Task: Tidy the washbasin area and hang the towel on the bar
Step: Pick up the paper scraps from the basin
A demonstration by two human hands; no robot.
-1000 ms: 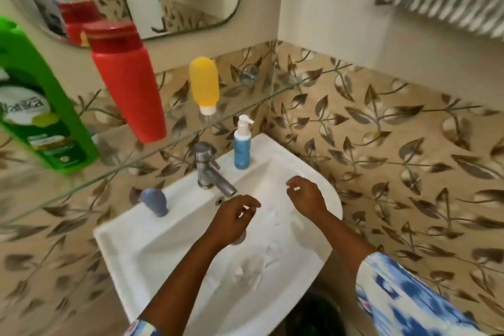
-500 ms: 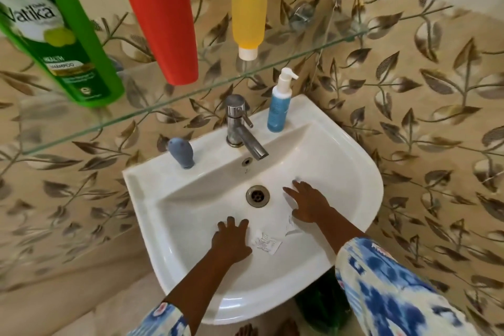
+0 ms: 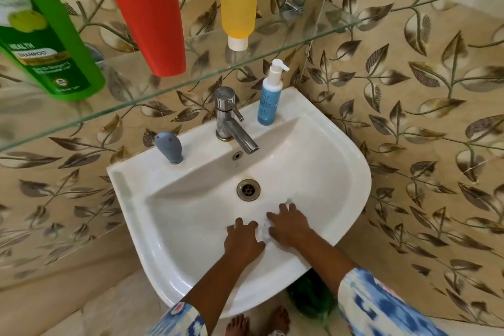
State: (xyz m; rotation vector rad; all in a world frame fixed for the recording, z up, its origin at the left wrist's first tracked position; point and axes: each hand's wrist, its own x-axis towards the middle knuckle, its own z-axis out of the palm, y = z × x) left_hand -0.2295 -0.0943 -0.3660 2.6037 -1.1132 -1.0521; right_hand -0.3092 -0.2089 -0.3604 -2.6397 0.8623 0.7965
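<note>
Seen from above: white washbasin [image 3: 313,172] set against leaf-patterned tiles [image 3: 422,117], drain [image 3: 248,190] near its middle. Both hands down in the bowl at about 6 o'clock of the drain, palms facing down, fingers spread and pointing toward 12 o'clock. Left hand [image 3: 243,240] flat on the porcelain, grip released, nothing clasped. Right hand [image 3: 289,226] just beside it at 3 o'clock, also spread and unclenched, pressing on small scraps of white paper [image 3: 265,229] that peek out between the two hands and at the fingertips [image 3: 283,209]; hard to tell whether any scrap is pinched. Blue-and-white patterned sleeves [image 3: 381,305] at the bottom edge, bare toes [image 3: 238,323] on the floor under the basin.

On the basin ledge: chrome tap [image 3: 229,120] at 12 o'clock of the drain, spout angled toward the bowl; blue pump bottle [image 3: 270,98] upright just beside the tap at 2 o'clock; small grey-blue rounded object [image 3: 169,146] upright at 10 o'clock. Above, a glass shelf [image 3: 313,33] carrying a yellow tube [image 3: 238,3] standing on its white cap, a red bottle [image 3: 147,8] and a green shampoo bottle [image 3: 41,35], left of the yellow one. Something dark green [image 3: 311,300] on the floor below the basin's front edge, too blurred to identify. No towel or bar within view.
</note>
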